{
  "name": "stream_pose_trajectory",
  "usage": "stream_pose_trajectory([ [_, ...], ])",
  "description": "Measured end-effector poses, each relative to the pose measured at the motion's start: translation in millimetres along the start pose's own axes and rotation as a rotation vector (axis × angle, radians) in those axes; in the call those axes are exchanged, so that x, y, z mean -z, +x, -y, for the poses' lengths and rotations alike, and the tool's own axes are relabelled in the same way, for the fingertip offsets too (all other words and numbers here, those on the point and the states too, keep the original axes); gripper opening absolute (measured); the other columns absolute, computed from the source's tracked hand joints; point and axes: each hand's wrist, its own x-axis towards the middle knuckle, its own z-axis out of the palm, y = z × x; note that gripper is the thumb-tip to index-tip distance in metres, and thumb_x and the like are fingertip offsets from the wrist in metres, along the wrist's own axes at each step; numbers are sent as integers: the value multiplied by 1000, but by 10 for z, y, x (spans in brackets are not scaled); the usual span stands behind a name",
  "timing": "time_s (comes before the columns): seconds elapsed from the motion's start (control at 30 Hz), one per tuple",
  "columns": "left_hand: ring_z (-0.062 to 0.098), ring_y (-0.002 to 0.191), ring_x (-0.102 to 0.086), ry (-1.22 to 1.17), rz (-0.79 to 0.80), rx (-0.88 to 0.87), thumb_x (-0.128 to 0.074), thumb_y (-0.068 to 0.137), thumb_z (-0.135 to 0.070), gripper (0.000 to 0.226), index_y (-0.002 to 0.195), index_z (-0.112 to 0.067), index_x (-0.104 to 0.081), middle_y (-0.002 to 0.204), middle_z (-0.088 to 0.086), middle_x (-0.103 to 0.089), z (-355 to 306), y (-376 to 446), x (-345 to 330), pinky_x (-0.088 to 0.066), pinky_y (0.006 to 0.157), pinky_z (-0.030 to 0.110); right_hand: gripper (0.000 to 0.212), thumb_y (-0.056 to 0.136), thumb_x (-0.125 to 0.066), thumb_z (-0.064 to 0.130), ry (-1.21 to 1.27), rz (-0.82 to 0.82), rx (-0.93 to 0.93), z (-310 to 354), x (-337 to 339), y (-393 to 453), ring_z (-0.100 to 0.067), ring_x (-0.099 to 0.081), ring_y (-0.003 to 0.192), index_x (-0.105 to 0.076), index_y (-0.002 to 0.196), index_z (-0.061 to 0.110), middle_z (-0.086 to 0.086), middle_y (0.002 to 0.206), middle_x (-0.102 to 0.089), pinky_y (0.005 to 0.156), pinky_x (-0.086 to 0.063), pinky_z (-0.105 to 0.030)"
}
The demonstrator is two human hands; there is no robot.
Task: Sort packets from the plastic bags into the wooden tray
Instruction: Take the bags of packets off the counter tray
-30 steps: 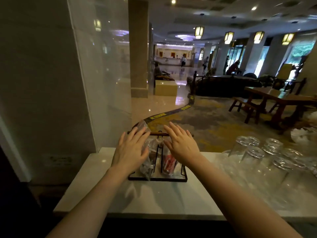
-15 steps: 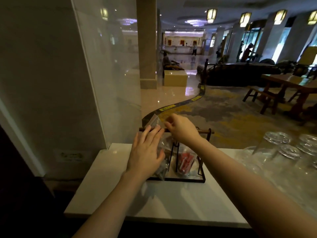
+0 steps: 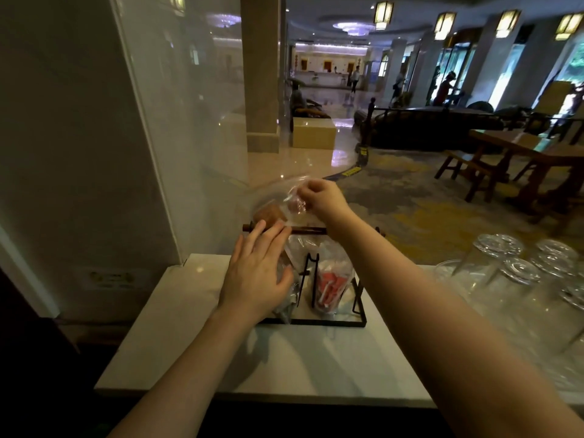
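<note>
Right hand: the right hand is hovering above the tray's handle, its fingers curled in and pinching the top of a clear plastic bag, which is hanging lifted above the wooden bar.
Lifted bag: it is holding brownish packets in its lower left part; a pinkish patch is showing just beside the pinching fingers, too blurred to make out.
Left hand: the left hand is lying flat and spread, palm down, fingers reaching to the wooden handle; it is pressing against the crumpled plastic on the tray's left side, and whether it is gripping any of it cannot be told.
Tray: the tray is sitting on the white counter, a dark frame with upright dividers and the wooden bar across the top.
Second bag: a clear bag of red and white packets is standing in the tray's right compartment, right of the centre divider.
Glasses: upturned clear glasses are standing on the counter well to the right of the tray.
Beyond: a glass panel is rising behind the counter's left end, with a lobby showing past it.
</note>
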Motion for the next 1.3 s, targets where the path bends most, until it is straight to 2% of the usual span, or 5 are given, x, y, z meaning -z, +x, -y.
stream_pose_trajectory([
  [0.53,17,146,-14,52,7,15,-25,87,-49,65,147,-25,-25,154,-5,-29,-53,-8,42,-15,119,46,13,97,-45,9,1083,-230,153,739,518,-352,-18,-65,72,-57,93,8,-9,81,-66,79,-54,-34],
  [0.77,12,145,-14,-136,104,50,-11,91,-56,59,141,-36,-34,155,-8,-30,-57,22,210,-6,119,41,20,97,-44,13,200,-280,267,1043,437,-1004,-31,-68,80,-64,93,13,-15,90,-67,71,-60,-41],
  [0.97,-4,112,-55,-1329,123,323,-15,88,-65,57,123,-40,-52,128,-16,-56,-471,-183,806,-38,98,17,21,95,-45,21,80,-415,30,181,-55,-1136,-23,-62,76,-63,85,16,-1,77,-63,79,-54,-54],
  [1.1,9,106,-65,-1202,38,302,-57,89,-36,33,122,-30,-58,113,-10,-69,-524,-328,686,-53,88,27,21,92,-45,28,147,-444,5,26,-332,-1220,-26,-65,82,-63,89,17,-6,85,-69,80,-53,-52],
  [1.3,16,74,-66,-840,-155,515,-44,98,-22,24,90,-23,-66,85,-2,-69,-130,-432,590,-55,70,38,17,98,-47,25,104,-228,59,-149,-392,-1378,-13,-66,73,-62,97,15,-1,86,-67,70,-59,-39],
])
